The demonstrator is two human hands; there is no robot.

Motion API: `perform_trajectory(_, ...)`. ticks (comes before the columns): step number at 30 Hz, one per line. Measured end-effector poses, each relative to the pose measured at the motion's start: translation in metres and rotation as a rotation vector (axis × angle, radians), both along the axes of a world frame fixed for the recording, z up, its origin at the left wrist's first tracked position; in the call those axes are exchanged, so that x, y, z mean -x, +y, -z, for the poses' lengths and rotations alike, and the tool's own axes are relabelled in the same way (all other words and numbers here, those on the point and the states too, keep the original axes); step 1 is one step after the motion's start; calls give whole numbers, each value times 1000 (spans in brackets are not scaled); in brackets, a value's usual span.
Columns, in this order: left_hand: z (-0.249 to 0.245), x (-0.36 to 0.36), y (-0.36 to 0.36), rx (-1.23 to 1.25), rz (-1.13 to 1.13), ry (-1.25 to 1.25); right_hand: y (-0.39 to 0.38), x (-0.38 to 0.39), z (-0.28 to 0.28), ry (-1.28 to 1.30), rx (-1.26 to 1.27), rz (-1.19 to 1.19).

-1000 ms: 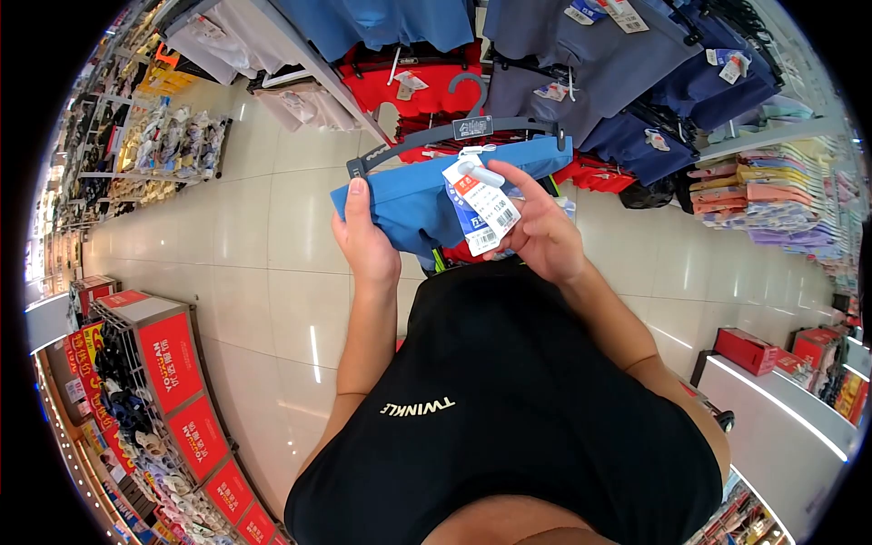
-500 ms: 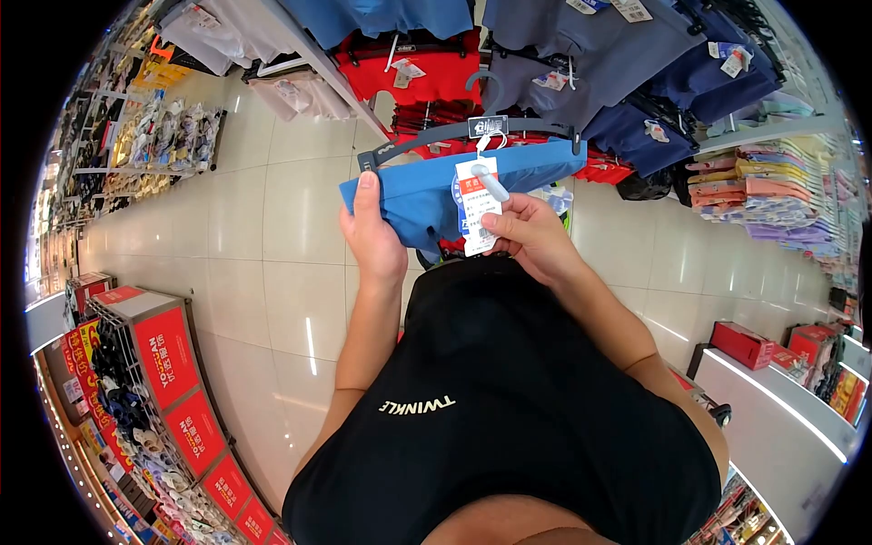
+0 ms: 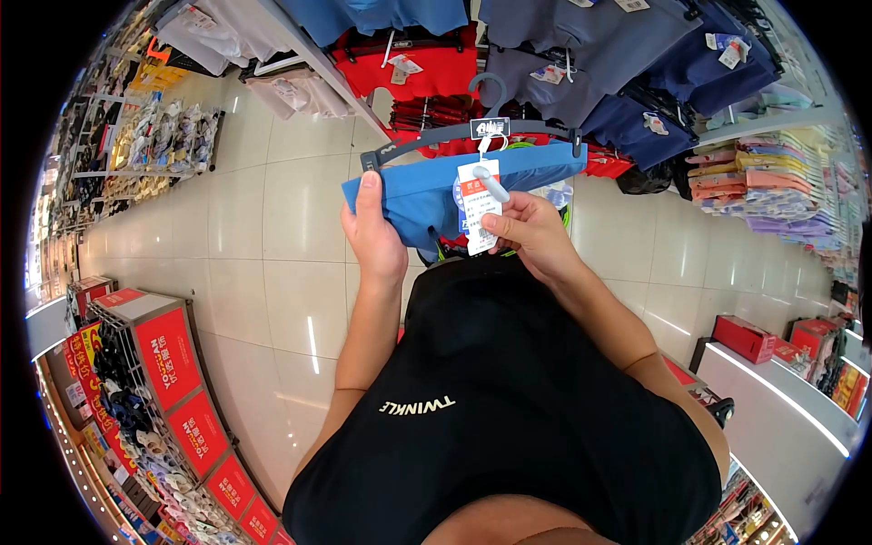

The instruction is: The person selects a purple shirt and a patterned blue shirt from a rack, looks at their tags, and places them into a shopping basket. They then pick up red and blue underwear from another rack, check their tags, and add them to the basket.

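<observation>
In front of my chest hangs a blue pair of underpants point(image 3: 413, 195) clipped on a dark hanger point(image 3: 436, 138). My left hand point(image 3: 374, 232) is closed on the garment's left end, with the thumb on the waistband just below the hanger clip. A white and red price tag point(image 3: 479, 213) dangles from the hanger's middle, over a round blue label partly hidden behind it. My right hand point(image 3: 536, 232) pinches the tag's lower right edge between thumb and fingers. A grey oblong security tag point(image 3: 491, 183) lies across the price tag.
Racks of hanging garments in red point(image 3: 409, 68), grey point(image 3: 590, 54) and navy stand ahead. Folded clothes point(image 3: 772, 182) are stacked at right. A display stand with red panels point(image 3: 168, 354) is at lower left, a white counter point(image 3: 772, 409) at lower right. Tiled floor point(image 3: 236, 218) lies between.
The blue garment and hanger have shifted very slightly. The price tag has tilted a little to the right in my right hand. Both hands keep their grips.
</observation>
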State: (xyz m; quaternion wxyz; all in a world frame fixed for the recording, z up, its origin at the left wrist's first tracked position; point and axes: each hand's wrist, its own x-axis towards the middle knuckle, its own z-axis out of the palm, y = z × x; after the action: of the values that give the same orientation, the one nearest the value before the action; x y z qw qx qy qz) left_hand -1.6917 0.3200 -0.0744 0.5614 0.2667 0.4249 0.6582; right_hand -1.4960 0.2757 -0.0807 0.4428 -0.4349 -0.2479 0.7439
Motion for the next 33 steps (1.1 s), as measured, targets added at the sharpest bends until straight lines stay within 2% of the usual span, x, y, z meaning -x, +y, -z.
perform_trajectory(15, 2, 0, -5, 14, -17, -4, -3, 0, 13, -46, 5, 15)
perform_trajectory(17, 5, 1, -6, 19, -24, 1, -1, -3, 13, -81, 5, -65)
perform_trajectory(21, 4, 8, -6, 24, -55, 22, 1, -9, 8, -220, -14, -79)
perform_trajectory(25, 3, 12, -5, 14, -85, 18, 9, -40, 27, -344, -117, -1)
perform_trajectory(27, -1, 14, -4, 22, -91, 12, 16, -58, 29, -359, -153, 191)
perform_trajectory(28, -2, 14, -3, 31, -91, 7, 20, -67, 30, -358, -153, 188)
perform_trajectory(30, -1, 15, -1, 36, -74, -19, 30, -81, 30, -405, -207, 472)
perform_trajectory(33, 0, 19, 1, 41, -37, -62, 39, -85, 17, -495, -344, 604)
